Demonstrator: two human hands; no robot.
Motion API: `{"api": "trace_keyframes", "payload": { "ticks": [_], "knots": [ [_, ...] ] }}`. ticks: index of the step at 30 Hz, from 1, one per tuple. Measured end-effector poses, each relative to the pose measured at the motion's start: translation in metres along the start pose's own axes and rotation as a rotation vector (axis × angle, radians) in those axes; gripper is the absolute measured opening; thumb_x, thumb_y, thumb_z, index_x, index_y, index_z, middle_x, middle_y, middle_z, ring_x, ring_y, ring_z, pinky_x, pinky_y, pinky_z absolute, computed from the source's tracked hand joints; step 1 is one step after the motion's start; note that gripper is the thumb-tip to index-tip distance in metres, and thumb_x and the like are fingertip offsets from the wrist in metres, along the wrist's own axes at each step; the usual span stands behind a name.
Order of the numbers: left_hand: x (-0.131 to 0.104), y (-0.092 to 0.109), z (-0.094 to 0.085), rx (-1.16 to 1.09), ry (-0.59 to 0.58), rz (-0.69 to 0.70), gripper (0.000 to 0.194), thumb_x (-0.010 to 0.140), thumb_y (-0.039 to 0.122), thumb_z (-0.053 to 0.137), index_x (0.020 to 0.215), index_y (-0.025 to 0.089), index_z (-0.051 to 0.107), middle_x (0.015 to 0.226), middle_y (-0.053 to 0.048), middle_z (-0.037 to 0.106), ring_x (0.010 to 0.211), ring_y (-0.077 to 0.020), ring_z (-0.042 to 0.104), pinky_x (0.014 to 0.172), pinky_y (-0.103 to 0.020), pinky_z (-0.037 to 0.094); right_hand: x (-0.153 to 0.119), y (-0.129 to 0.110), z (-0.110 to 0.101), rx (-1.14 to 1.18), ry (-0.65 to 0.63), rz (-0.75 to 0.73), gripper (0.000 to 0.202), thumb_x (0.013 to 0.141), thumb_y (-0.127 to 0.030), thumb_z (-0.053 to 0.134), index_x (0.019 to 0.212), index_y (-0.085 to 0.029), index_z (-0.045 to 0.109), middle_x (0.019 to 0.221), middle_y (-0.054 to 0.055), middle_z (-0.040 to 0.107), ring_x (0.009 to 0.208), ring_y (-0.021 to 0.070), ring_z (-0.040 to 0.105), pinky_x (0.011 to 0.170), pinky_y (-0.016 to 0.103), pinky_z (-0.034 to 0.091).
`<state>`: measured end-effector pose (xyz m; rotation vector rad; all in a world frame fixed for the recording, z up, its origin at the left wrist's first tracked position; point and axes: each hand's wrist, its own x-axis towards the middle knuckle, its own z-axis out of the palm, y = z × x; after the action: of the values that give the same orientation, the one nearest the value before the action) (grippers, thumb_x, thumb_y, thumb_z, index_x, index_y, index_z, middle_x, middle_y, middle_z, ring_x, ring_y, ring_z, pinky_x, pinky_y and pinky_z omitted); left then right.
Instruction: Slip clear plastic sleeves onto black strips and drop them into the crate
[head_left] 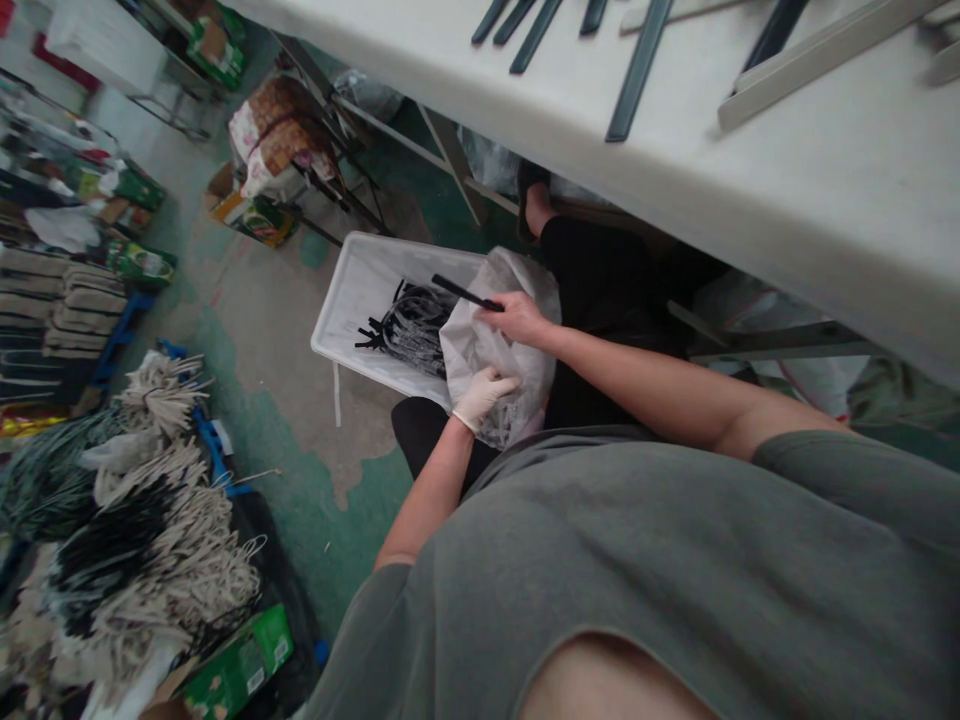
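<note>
My right hand (517, 318) is bare and closed on one end of a flat black strip (459, 290). The strip points away to the upper left, above a whitish plastic bag (499, 350) by my legs. On my left hand (484, 398) is a pale glove; its fingers are closed on the bag's near side. The bag partly overlaps a white plastic bin (330, 300) on the floor. Inside the bin lies a bundle of black strips (416, 325), some looped, with loose ends toward the left. The bag's contents are mostly hidden.
A white-topped table (570, 110) runs above, bearing several dark strips (639, 75) and pale bars (817, 65). Left of the bin stands a chair with a patterned cushion (281, 130). Bundles of cords (180, 540) and a green carton (236, 665) lie at lower left.
</note>
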<state>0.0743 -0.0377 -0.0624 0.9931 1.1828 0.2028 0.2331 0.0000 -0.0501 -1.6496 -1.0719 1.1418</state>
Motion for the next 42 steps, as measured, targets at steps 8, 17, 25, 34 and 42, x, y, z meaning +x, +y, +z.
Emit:
{"api": "trace_keyframes", "payload": {
  "ticks": [8,17,25,34,42],
  "knots": [
    [-0.013,-0.009,-0.012,0.048,-0.184,-0.019,0.036,0.056,0.035,0.084,0.081,0.013,0.07,0.073,-0.001,0.067,0.067,-0.0115,0.056,0.069,-0.026,0.042,0.023,0.003,-0.023,0.099,0.296,0.047,0.02,0.084,-0.034,0.065,0.081,-0.014,0.068,0.061,-0.001,0.058,0.049,0.009,0.05,0.047,0.02,0.042],
    [-0.021,-0.023,-0.03,0.089,-0.228,-0.108,0.026,0.059,0.022,0.085,0.076,0.014,0.067,0.071,-0.002,0.066,0.063,-0.0117,0.058,0.067,-0.027,0.046,0.052,0.031,-0.037,0.148,0.421,0.02,0.035,0.094,-0.045,0.056,0.098,-0.012,0.065,0.073,0.001,0.058,0.068,0.0126,0.061,0.058,0.022,0.053],
    [-0.027,-0.021,-0.048,0.254,-0.312,-0.101,0.019,0.062,0.027,0.083,0.063,0.014,0.069,0.057,-0.001,0.062,0.051,-0.0108,0.055,0.054,-0.024,0.043,0.056,0.039,-0.035,0.115,0.396,-0.009,0.034,0.093,-0.043,0.057,0.097,-0.01,0.065,0.072,0.001,0.058,0.067,0.012,0.061,0.059,0.023,0.053],
    [-0.029,0.002,-0.087,-0.007,-0.168,-0.101,0.021,0.07,0.031,0.082,0.07,0.012,0.072,0.065,-0.005,0.069,0.057,-0.0135,0.062,0.06,-0.025,0.049,0.029,0.011,-0.031,0.135,0.096,0.279,0.033,0.092,-0.048,0.059,0.09,-0.016,0.067,0.064,0.001,0.061,0.053,0.01,0.052,0.042,0.016,0.043],
    [-0.009,0.068,-0.197,-0.847,0.644,0.208,0.034,0.094,0.034,0.06,0.064,0.019,0.056,0.055,0.007,0.059,0.048,-0.0052,0.057,0.07,-0.024,0.056,-0.008,0.001,-0.023,0.167,-0.373,0.396,0.051,0.098,-0.058,0.041,0.084,-0.014,0.062,0.058,0.0,0.059,0.038,0.0062,0.03,0.037,0.018,0.032]
  ]
}}
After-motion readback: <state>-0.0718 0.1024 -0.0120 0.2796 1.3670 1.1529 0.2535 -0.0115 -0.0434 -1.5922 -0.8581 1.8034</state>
